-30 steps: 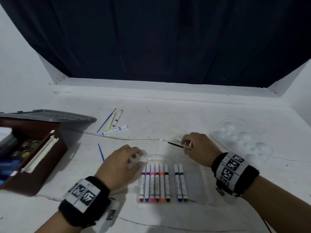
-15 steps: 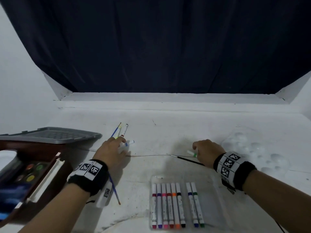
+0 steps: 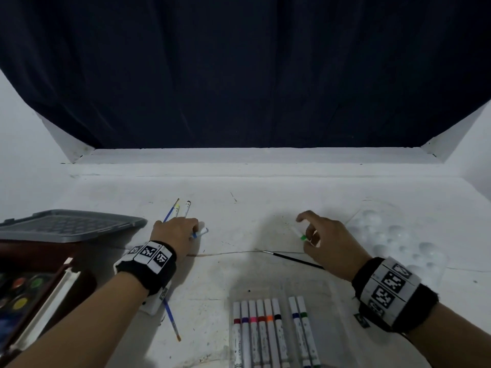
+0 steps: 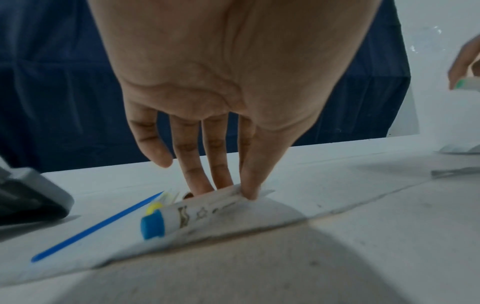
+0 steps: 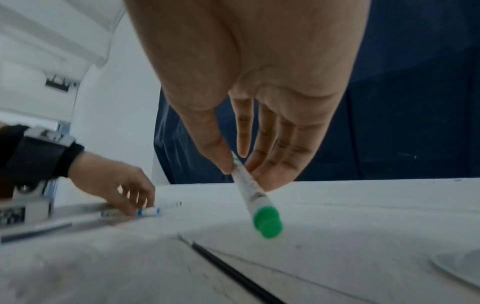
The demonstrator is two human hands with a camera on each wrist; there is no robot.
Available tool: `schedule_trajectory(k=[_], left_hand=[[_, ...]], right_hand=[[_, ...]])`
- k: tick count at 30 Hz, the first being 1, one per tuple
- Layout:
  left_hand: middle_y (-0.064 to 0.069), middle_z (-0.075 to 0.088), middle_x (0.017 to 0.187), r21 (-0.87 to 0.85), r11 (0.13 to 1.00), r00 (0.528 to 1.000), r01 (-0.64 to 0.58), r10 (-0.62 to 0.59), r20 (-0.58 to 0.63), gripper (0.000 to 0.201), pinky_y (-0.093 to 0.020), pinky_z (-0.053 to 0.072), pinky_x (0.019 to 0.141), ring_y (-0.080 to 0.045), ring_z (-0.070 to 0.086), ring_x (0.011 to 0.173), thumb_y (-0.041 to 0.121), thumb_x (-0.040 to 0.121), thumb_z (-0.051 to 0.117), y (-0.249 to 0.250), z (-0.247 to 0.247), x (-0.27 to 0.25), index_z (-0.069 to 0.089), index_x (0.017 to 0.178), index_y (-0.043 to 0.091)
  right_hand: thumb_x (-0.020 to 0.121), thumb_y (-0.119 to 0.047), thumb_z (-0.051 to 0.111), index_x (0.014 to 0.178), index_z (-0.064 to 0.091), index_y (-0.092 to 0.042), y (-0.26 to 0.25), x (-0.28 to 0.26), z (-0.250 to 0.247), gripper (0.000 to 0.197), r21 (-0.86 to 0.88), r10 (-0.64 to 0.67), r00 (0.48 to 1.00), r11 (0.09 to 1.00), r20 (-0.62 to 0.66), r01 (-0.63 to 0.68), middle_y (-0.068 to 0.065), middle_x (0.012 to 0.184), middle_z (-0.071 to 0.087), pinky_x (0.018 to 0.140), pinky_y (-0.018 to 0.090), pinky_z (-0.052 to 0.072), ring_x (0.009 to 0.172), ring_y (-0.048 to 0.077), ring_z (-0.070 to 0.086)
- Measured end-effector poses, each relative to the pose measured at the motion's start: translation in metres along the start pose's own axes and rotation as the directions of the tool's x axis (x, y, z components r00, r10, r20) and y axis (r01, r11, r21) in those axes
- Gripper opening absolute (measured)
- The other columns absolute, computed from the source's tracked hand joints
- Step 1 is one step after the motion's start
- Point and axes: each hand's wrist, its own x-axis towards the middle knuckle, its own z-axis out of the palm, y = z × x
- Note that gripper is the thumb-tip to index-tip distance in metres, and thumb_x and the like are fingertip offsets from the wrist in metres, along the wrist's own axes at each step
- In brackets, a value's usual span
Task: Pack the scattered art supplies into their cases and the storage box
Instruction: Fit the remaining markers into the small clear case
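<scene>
Head view: a white marker with a blue cap (image 3: 200,232) is pinched against the white worktop (image 3: 239,208) by the left hand (image 3: 174,232), its grip closed on the barrel. A white green-capped marker (image 5: 255,197), lifted clear, is held in the right hand (image 3: 328,247), thumb and fingers pinching it.

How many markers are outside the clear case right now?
4: green marker pinched in the right hand, blue marker pinched by the left hand, yellow marker and dark-tipped marker side by side just past that hand. More may hide under it.
</scene>
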Motion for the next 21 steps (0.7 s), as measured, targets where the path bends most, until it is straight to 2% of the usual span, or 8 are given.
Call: schedule_trajectory(k=[2, 4, 7, 9, 11, 14, 16, 21], left_hand=[[0.003, 0.063, 0.110, -0.072, 0.996, 0.997, -0.056, 0.051, -0.066, 0.023, -0.033, 0.043, 0.081, -0.020, 0.060, 0.098, 0.023, 0.095, 0.049, 0.003, -0.002, -0.003, 0.054, 0.116, 0.031], [-0.001, 0.063, 0.105, -0.276, 0.951, 0.984, -0.141, 0.105, -0.142, 0.036, -0.034, 0.050, 0.080, -0.022, 0.061, 0.090, 0.017, 0.095, 0.052, 0.010, -0.008, -0.012, 0.052, 0.129, 0.028], [0.003, 0.060, 0.091, -0.630, 0.732, 0.961, -0.260, 0.129, -0.246, 0.044, -0.019, 0.049, 0.063, -0.013, 0.059, 0.070, 0.009, 0.094, 0.056, 0.034, -0.023, -0.042, 0.053, 0.132, 0.032], [0.005, 0.060, 0.086, -0.768, 0.575, 0.959, -0.282, 0.143, -0.245, 0.043, -0.012, 0.044, 0.056, -0.007, 0.057, 0.059, 0.011, 0.095, 0.059, 0.054, -0.032, -0.068, 0.054, 0.127, 0.038], [0.000, 0.063, 0.086, -0.866, 0.428, 0.965, -0.258, 0.166, -0.205, 0.043, -0.014, 0.043, 0.058, -0.010, 0.057, 0.059, 0.013, 0.094, 0.063, 0.075, -0.034, -0.091, 0.053, 0.124, 0.042], [-0.004, 0.068, 0.087, -0.939, 0.284, 0.960, -0.192, 0.252, -0.119, 0.041, -0.030, 0.051, 0.069, -0.022, 0.066, 0.070, 0.014, 0.092, 0.067, 0.107, -0.029, -0.118, 0.055, 0.121, 0.040], [-0.007, 0.069, 0.087, -0.950, 0.276, 0.950, -0.145, 0.307, -0.056, 0.037, -0.034, 0.055, 0.072, -0.022, 0.072, 0.075, 0.016, 0.090, 0.070, 0.129, -0.021, -0.130, 0.057, 0.116, 0.038], [-0.004, 0.071, 0.085, -0.910, 0.404, 0.935, -0.093, 0.350, 0.060, 0.037, -0.042, 0.060, 0.077, -0.017, 0.073, 0.074, 0.021, 0.084, 0.077, 0.167, 0.001, -0.138, 0.053, 0.108, 0.036]], right_hand=[[0.084, -0.010, 0.065, 0.121, 0.048, -0.035, -0.006, -0.012, -0.006, 0.048, 0.106, -0.005, 1.000, 0.994, -0.030, 0.008, -0.006, 0.083, 0.059, 0.066, 0.024, 0.053, 0.074, 0.011, 0.062], [0.083, -0.010, 0.066, 0.121, 0.049, -0.038, -0.010, -0.024, -0.007, 0.050, 0.169, 0.009, 0.999, 0.986, -0.047, 0.000, -0.007, 0.086, 0.059, 0.065, 0.020, 0.053, 0.074, 0.008, 0.062], [0.083, -0.008, 0.068, 0.113, 0.057, -0.034, -0.010, -0.043, -0.007, 0.041, 0.266, 0.059, 0.998, 0.963, -0.026, -0.050, -0.003, 0.087, 0.060, 0.065, 0.025, 0.056, 0.072, 0.007, 0.064], [0.083, -0.006, 0.068, 0.110, 0.059, -0.033, -0.006, -0.055, -0.006, 0.039, 0.361, 0.105, 0.994, 0.926, 0.040, -0.113, 0.000, 0.088, 0.061, 0.064, 0.031, 0.059, 0.069, 0.012, 0.067], [0.083, -0.004, 0.070, 0.107, 0.061, -0.032, 0.000, -0.066, -0.004, 0.038, 0.421, 0.124, 0.985, 0.892, 0.118, -0.163, 0.004, 0.087, 0.061, 0.063, 0.033, 0.060, 0.066, 0.017, 0.068], [0.082, -0.004, 0.073, 0.106, 0.060, -0.028, 0.008, -0.081, 0.000, 0.037, 0.416, 0.128, 0.969, 0.886, 0.212, -0.207, 0.006, 0.087, 0.062, 0.066, 0.040, 0.061, 0.065, 0.019, 0.069], [0.082, -0.005, 0.074, 0.106, 0.060, -0.026, 0.012, -0.089, 0.003, 0.035, 0.397, 0.127, 0.956, 0.889, 0.265, -0.228, 0.007, 0.089, 0.061, 0.068, 0.040, 0.061, 0.067, 0.022, 0.070], [0.077, -0.010, 0.078, 0.103, 0.062, -0.029, 0.018, -0.097, 0.009, 0.037, 0.335, 0.134, 0.945, 0.913, 0.297, -0.235, 0.004, 0.089, 0.064, 0.069, 0.041, 0.061, 0.071, 0.021, 0.070]])
